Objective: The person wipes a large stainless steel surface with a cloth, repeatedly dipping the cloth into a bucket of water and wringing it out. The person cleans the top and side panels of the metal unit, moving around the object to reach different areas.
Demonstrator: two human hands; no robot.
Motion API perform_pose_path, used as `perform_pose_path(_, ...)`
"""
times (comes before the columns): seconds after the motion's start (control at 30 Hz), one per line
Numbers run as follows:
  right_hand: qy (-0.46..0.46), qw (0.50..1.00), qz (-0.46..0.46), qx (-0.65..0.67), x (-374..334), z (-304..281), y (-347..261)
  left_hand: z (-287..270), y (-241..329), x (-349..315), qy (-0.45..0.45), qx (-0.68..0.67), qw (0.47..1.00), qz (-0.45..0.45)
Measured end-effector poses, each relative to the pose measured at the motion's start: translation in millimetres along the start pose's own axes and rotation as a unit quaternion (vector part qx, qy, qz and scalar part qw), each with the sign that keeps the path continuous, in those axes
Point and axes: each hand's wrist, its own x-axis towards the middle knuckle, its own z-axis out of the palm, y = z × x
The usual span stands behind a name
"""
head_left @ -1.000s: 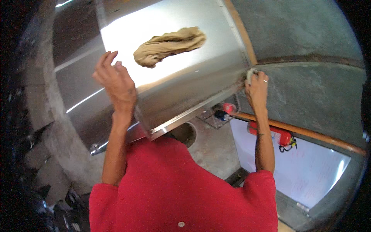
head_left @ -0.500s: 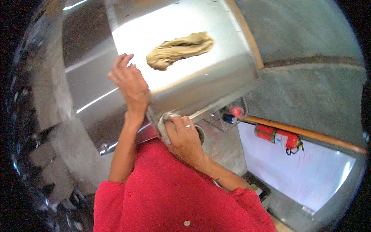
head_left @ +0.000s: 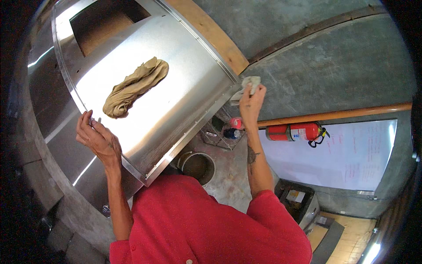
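In my right hand (head_left: 251, 105) is a crumpled pale grey rag (head_left: 249, 83), held against the far right corner of a curved sheet-metal panel (head_left: 176, 92). My left hand (head_left: 99, 138) is at the panel's left seam, its fingers bent and drawn together; a small dark bit shows at the fingertips, too small to name. On the shiny metal between my hands lies a twisted tan cloth (head_left: 136, 88), touched by neither hand. A rectangular opening (head_left: 103, 24) is cut in the panel beyond the cloth.
A wooden board (head_left: 215, 35) runs along the panel's far edge. Below its right edge stand a bucket (head_left: 198, 168) and a wire rack (head_left: 220, 132) with bottles. A red fire extinguisher (head_left: 293, 131) is by an orange pipe (head_left: 351, 111) and a whiteboard (head_left: 334, 154).
My right hand has carried the rag from the near corner, close to my body, out along the edge to the far right corner. My left hand has shifted along the seam. The view has turned.
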Motion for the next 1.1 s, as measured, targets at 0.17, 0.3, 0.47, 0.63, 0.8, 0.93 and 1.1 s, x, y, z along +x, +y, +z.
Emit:
perform_pose_path(0.17, -0.040, 0.998, -0.007, 0.040, 6, 10, 11, 1, -3, -2, -0.011, 0.002, 1.000, -0.015)
perform_pose_path(0.3, -0.065, 0.992, 0.010, 0.107, 22, 17, 22, -1, -6, -3, -0.049, 0.000, 0.998, -0.046)
perform_pose_path(0.47, -0.043, 0.995, -0.053, 0.066, 3, 17, 23, 1, -10, -1, -0.045, 0.030, 0.998, -0.011)
perform_pose_path(0.63, -0.075, 0.994, -0.029, 0.079, 13, 10, 18, -3, -1, -1, -0.050, 0.038, 0.998, -0.012)
perform_pose_path(0.8, 0.008, 0.992, 0.079, 0.100, -10, -5, 17, -1, -1, -1, -0.036, 0.023, 0.999, -0.021)
perform_pose_path(0.93, 0.025, 0.990, 0.075, 0.120, -7, 7, 13, 0, -4, 0, -0.031, 0.013, 0.999, -0.016)
perform_pose_path(1.1, 0.020, 0.985, 0.112, 0.131, 3, 25, 26, -6, 2, 1, -0.059, 0.063, 0.996, -0.006)
